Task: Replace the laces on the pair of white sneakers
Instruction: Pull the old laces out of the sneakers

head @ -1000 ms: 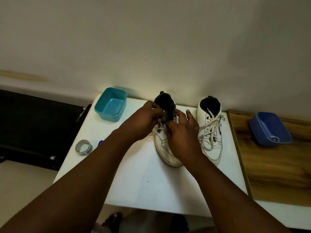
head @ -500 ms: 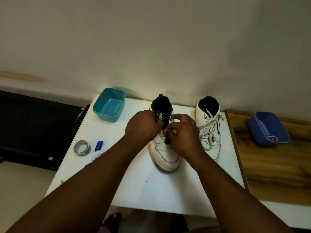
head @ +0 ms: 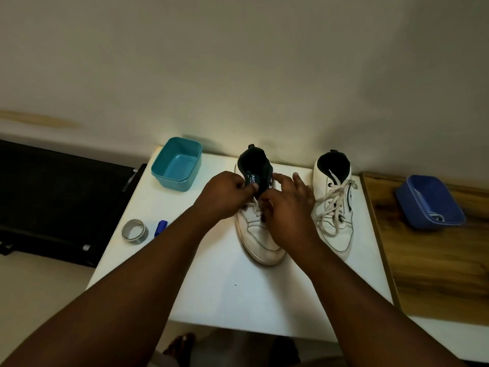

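Two white sneakers stand on a white table (head: 238,300), toes toward me. The left sneaker (head: 260,242) has its dark tongue raised, and a white lace (head: 256,207) shows between my hands over its eyelets. My left hand (head: 225,194) pinches the lace beside the tongue. My right hand (head: 287,210) curls over the shoe's middle, fingertips at the lace; exactly what they grip is hidden. The right sneaker (head: 334,205) stands apart to the right, loosely laced with a white lace.
A teal tub (head: 176,165) sits at the table's back left. A tape roll (head: 133,231) and a blue marker (head: 160,227) lie at the left edge. A blue tub (head: 430,202) holding something white rests on the wooden surface (head: 436,260) to the right.
Both hands have shifted slightly on the left sneaker; my right hand's fingers spread toward the tongue. The view has moved a little, showing the tape roll and marker more fully.
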Demonstrator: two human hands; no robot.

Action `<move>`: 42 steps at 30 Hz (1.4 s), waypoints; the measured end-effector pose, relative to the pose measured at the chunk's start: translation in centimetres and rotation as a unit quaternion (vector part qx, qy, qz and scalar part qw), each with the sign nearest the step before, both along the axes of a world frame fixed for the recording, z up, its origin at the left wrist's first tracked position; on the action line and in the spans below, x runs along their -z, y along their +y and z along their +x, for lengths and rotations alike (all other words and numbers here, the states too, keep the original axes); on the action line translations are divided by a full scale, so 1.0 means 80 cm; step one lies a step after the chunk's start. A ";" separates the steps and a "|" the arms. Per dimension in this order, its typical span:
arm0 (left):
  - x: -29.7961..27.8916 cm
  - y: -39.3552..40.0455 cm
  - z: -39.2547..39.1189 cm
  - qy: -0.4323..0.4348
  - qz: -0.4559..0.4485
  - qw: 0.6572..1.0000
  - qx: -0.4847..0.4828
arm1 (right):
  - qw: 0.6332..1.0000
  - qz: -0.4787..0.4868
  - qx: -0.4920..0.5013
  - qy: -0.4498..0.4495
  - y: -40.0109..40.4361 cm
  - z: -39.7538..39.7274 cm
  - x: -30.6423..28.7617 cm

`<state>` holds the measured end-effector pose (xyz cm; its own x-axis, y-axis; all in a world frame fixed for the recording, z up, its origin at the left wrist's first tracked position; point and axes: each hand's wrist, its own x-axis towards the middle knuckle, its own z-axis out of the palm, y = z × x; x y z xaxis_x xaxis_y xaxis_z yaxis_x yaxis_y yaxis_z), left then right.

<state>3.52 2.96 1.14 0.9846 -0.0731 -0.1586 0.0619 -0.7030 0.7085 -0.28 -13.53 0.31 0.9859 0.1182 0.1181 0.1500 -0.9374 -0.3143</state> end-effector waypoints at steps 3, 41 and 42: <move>-0.001 0.003 0.002 0.000 -0.003 1.000 0.019 | 0.998 -0.018 0.050 -0.025 -0.013 0.002 -0.004; -0.007 -0.001 0.001 -0.036 0.091 0.995 0.021 | 0.972 -0.023 0.197 -0.125 -0.055 0.001 -0.020; -0.006 -0.001 0.001 -0.035 0.090 0.995 0.020 | 0.966 -0.016 0.228 -0.118 -0.059 -0.001 -0.020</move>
<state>3.64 2.84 1.65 0.9907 -0.0884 -0.1038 -0.0132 -0.8201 0.5720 -0.34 -18.27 1.87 0.8828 -0.3144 0.3491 -0.2162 -0.9316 -0.2923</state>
